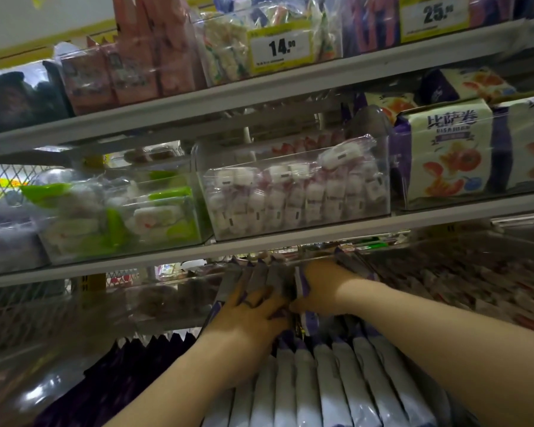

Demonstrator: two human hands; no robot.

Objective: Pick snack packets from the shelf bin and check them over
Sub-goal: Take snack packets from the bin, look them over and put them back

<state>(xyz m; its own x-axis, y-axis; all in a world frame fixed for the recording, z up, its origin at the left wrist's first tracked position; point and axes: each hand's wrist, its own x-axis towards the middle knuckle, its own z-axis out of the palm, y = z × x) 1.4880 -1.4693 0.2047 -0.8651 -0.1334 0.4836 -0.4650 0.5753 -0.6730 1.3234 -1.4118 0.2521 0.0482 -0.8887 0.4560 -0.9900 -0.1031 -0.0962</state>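
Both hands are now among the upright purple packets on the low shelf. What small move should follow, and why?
Probably draw the packet that the right hand seems to pinch upward and out. It stands wedged among the neighbouring packets, and the left hand presses those aside with spread fingers.

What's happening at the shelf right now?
A person has both hands in the row of purple-and-white snack packets standing upright on the low shelf. The left hand lies with its fingers spread against the packets, pressing them aside. The right hand curls round the top of one packet in the gap. No packet is lifted out yet.
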